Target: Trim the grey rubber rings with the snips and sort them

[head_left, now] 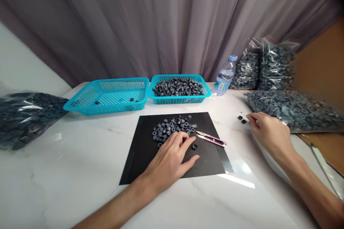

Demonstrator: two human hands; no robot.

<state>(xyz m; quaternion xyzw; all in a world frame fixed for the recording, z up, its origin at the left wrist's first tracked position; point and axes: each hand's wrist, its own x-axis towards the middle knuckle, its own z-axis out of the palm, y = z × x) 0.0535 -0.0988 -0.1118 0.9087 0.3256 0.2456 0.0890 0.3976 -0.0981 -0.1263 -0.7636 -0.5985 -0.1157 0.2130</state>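
My left hand (172,154) rests palm down on the black mat (209,162), thumb and fingers apart, at the near edge of a pile of small grey plastic rings (172,126). Just beyond its thumb and forefinger sits a single ring (195,147). Pink thread snips (213,140) lie on the mat to the right of the pile. Out on the right side of the white table, my right hand (271,132) has its fingertips pinched together beside a couple of small black pieces (242,120). What those fingertips hold, if anything, is hidden.
Behind the mat stand a turquoise basket (177,100) full of rings and a larger turquoise basket (107,109) with a few pieces. A water bottle (225,77) and bags of rings (279,66) are at the back right. Another bag (29,118) lies left.
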